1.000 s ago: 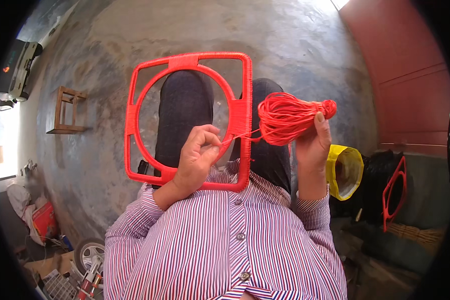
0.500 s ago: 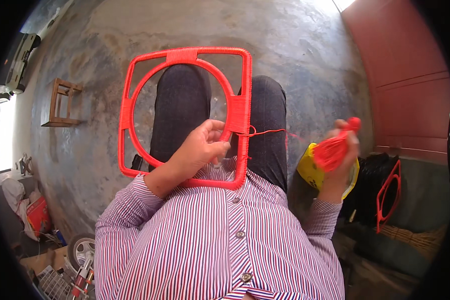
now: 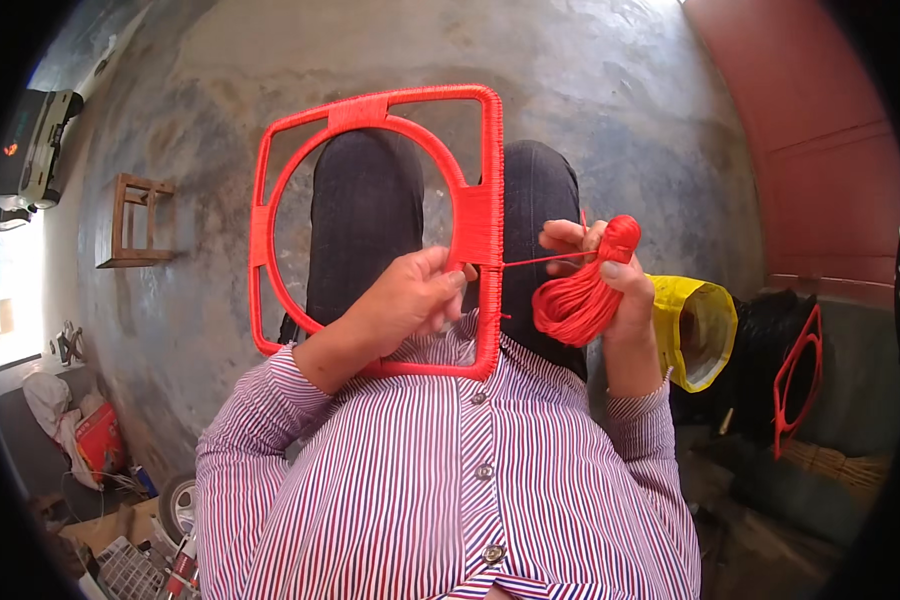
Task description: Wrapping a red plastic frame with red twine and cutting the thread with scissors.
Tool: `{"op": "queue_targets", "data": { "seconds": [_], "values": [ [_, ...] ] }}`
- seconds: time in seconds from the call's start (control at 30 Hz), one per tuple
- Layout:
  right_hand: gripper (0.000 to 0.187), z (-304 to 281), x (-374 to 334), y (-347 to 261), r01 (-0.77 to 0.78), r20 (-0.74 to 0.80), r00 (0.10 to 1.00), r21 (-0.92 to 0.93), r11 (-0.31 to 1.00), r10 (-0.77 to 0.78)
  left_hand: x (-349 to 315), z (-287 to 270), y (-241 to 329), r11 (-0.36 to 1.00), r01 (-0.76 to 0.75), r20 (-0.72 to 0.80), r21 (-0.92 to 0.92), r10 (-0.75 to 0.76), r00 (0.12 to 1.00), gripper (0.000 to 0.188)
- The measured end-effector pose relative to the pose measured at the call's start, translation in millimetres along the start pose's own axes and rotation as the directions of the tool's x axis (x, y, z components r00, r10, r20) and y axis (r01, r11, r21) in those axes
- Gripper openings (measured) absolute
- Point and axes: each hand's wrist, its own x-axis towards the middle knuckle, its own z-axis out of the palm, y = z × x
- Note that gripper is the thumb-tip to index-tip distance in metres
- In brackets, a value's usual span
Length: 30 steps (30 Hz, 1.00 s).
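A red cord-wrapped frame (image 3: 491, 150), square outside with a round ring inside, rests on my lap over my dark trousers. My left hand (image 3: 407, 297) is closed on the ring's lower right part, by the wide wrapped band that joins ring and outer side. My right hand (image 3: 630, 300), right of the frame, grips a looped hank of red cord (image 3: 578, 305) with a knotted top. From the frame's right side a taut red strand (image 3: 545, 261) runs to the right hand's fingers.
Beside my right leg stands a yellow bag (image 3: 682, 330), with a black bag (image 3: 755, 340) and a second red frame (image 3: 795, 380) farther right. A small wooden stool (image 3: 130, 225) is on the floor at left. Tools and a wheel (image 3: 178, 505) lie at lower left.
My right hand has come in leftward toward the frame with the hank. The strand, slack and looped before, is now drawn straight. My left hand stays at the ring.
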Motion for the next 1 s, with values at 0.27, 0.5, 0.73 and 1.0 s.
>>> {"op": "queue_targets", "data": {
  "seconds": [0.27, 0.5, 0.73, 1.0],
  "values": [
    [0.019, -8, 0, 21, 0.025, -0.033, 0.999, 0.149, 0.989, -0.021, -1, -4, 0, 0.993, 0.027, 0.018, -0.112, -0.026, 1.0, 0.024],
    [0.019, 2, -15, 25, -0.032, -0.066, 0.997, -0.005, 0.999, 0.032, 11, -5, 4, 0.986, 0.134, 0.05, -0.099, -0.129, 0.99, 0.026],
    [0.023, 10, -24, 24, -0.066, -0.05, 0.997, -0.055, 0.996, 0.063, 15, -4, 4, 0.975, 0.197, 0.062, -0.108, -0.191, 0.98, 0.024],
    [0.023, -13, -26, 27, -0.028, -0.051, 0.998, 0.192, 0.981, 0.039, 16, -4, 2, 0.976, 0.211, 0.064, -0.06, -0.207, 0.976, 0.025]
  ]
}}
